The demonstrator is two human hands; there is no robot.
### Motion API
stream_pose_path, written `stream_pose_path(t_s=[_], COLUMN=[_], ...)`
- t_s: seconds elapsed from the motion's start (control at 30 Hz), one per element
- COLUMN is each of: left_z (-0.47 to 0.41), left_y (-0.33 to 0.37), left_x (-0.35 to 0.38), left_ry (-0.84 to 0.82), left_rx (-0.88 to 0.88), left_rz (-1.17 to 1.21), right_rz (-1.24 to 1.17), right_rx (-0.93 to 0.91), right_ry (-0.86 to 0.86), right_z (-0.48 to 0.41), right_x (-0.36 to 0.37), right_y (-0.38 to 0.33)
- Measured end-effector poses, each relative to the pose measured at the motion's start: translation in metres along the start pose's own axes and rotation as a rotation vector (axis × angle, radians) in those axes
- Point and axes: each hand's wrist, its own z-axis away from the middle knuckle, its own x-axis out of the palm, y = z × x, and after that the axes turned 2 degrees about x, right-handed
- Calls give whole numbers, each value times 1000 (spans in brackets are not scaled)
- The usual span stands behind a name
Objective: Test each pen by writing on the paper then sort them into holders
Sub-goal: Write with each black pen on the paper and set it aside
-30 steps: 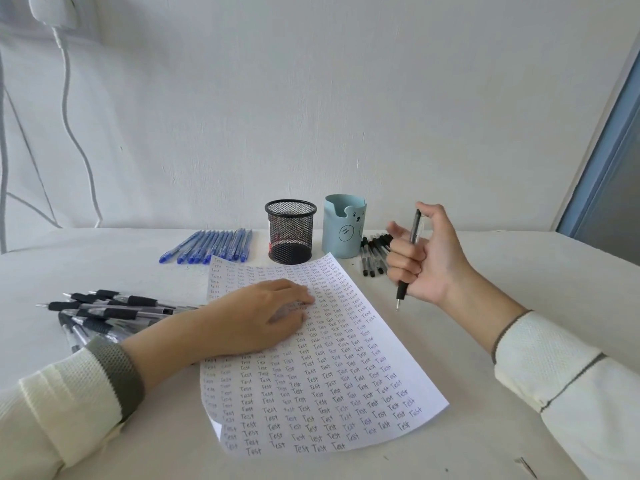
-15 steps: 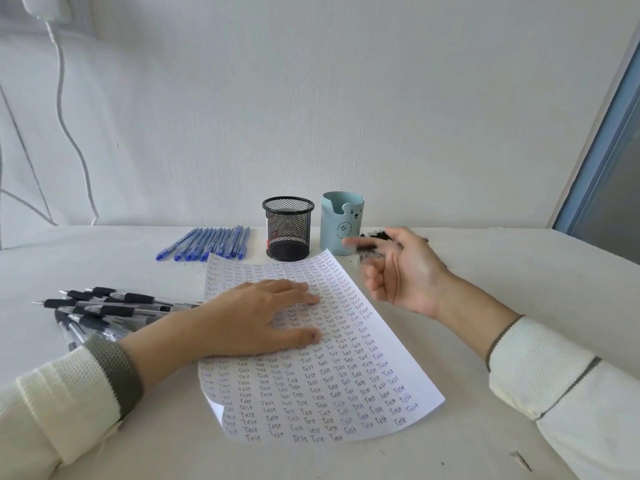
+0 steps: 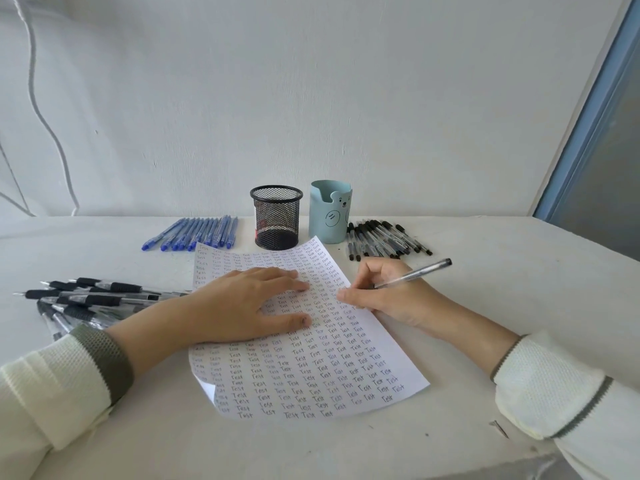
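Fingers (image 3: 350, 295) of the right hand (image 3: 391, 299) are curled tight round one clear-barrelled pen (image 3: 419, 273), pinching it near its tip. The tip is hidden behind them, at the right edge of the paper (image 3: 311, 375), and the pen's back end slants up and away to the right of the sheet. Fingers (image 3: 284, 276) of the left hand (image 3: 239, 306) lie straight and close together, flat on the upper middle of the paper, with the thumb spread apart below them; they hold nothing.

One sheet of paper lies on the counter (image 3: 502, 289), covered with rows of the word "Test". Its near left corner is curled up.

Two holders stand just beyond the paper's far edge: a black mesh holder (image 3: 276, 216) and, to its right, a pale blue bear holder (image 3: 329, 213). No pens show above the rim of either.

Beyond the paper's far left corner lies a row of blue pens (image 3: 197, 233), about ten, packed too closely for a sure count. Beyond its far right corner is a heap of black-capped pens (image 3: 384, 240), a dozen or more. Left of the paper, partly under the left forearm, a loose pile of black-grip pens (image 3: 90, 299) shows at least six.
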Motion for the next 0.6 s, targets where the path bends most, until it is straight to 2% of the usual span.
stream_pose_path(t_s=[0.2,0.6], left_z=[-1,0], left_y=[-1,2], left_x=[1,-1], left_ry=[0,-3], left_rx=[1,-3], left_rz=[-4,-2], right_rz=[172,151], right_rx=[-31,-55], right_ry=[232,202], right_z=[-5,-5], right_x=[8,9], right_y=[7,8])
